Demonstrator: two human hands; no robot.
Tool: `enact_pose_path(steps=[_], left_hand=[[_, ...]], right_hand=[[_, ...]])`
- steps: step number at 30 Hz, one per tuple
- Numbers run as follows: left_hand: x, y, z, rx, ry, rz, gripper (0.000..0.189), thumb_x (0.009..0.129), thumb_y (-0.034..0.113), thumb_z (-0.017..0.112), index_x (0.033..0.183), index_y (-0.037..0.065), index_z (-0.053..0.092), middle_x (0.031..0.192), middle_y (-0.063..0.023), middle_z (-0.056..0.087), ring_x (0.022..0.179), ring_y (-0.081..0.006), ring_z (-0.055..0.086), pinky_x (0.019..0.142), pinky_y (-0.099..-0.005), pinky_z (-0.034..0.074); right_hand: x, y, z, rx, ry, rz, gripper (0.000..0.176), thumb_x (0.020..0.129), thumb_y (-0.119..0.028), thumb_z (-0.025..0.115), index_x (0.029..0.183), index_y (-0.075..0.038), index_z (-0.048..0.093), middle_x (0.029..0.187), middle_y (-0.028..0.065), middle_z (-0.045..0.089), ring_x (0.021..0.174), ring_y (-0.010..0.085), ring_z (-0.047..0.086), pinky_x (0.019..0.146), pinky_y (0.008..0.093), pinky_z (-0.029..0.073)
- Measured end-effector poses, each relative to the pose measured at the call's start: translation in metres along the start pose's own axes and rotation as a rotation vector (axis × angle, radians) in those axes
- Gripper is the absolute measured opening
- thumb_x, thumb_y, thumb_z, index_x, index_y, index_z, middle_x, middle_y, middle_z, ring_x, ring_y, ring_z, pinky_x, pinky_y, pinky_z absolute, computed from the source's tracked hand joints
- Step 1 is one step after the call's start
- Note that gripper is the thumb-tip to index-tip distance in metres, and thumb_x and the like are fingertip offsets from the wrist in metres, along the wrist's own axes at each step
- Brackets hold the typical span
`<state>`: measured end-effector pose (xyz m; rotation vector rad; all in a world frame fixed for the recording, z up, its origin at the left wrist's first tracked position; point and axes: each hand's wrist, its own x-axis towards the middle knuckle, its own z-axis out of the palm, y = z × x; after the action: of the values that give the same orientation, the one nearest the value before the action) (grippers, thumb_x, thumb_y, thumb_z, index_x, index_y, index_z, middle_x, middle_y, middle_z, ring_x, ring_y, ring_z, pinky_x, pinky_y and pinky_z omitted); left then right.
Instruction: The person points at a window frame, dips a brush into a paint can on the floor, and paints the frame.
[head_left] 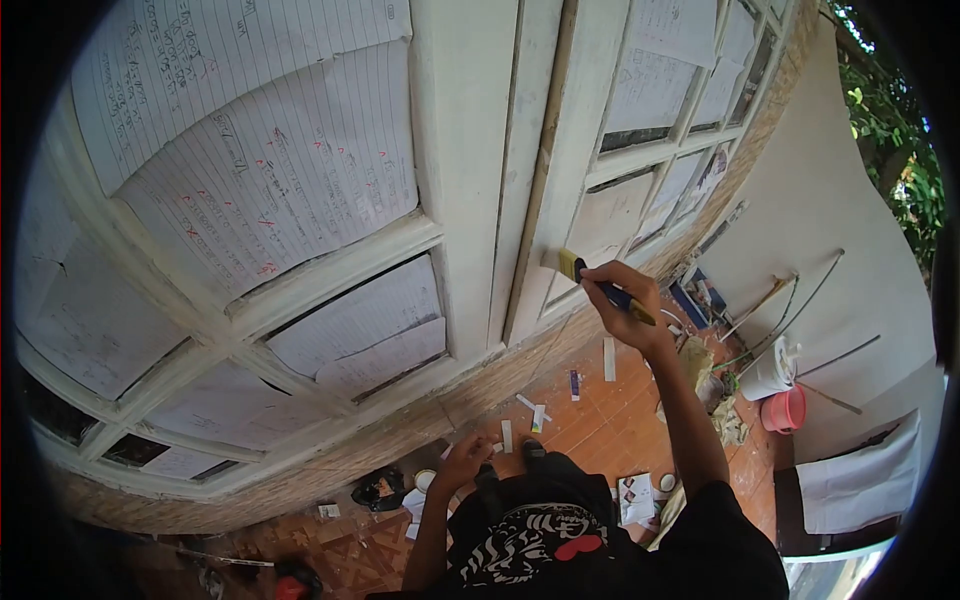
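Holding a paintbrush (617,296), right hand (641,291) around it, left hand (466,462) well apart, lower (hold unclear)

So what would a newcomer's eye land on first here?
Probably the large sheets of handwritten lined paper with red marks, covering a pane at upper left. Next, near the middle, the right hand grips a brush with yellowish bristles at the white frame. Off to the right, a pink bucket stands out beside a white one near the wall.
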<state>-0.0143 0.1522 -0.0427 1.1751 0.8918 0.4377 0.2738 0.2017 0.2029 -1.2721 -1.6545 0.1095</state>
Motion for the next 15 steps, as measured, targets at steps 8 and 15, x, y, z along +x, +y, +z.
enact_pose_path(steps=[8,15], left_hand=[[-0.016,-0.004,0.001,-0.075,0.162,0.067,0.015,0.080,0.012,0.067,0.089,0.000,0.066,0.082,-0.0071,0.067,0.075,-0.0114,0.061,0.073,-0.0250,0.048],[-0.025,0.040,0.006,-0.310,0.393,0.127,0.008,0.079,0.004,0.066,0.083,-0.003,0.064,0.071,-0.0078,0.064,0.065,-0.0119,0.059,0.063,-0.0254,0.047]], right_hand=[[0.045,-0.053,-0.021,0.043,0.524,-0.217,0.011,0.081,0.002,0.063,0.092,0.002,0.062,0.078,0.0108,0.065,0.072,0.0113,0.064,0.062,0.0208,0.049],[-0.040,0.024,0.055,-0.030,0.360,-0.132,0.015,0.078,0.006,0.063,0.092,0.001,0.059,0.076,0.0135,0.063,0.064,0.0163,0.062,0.059,0.0246,0.049]])
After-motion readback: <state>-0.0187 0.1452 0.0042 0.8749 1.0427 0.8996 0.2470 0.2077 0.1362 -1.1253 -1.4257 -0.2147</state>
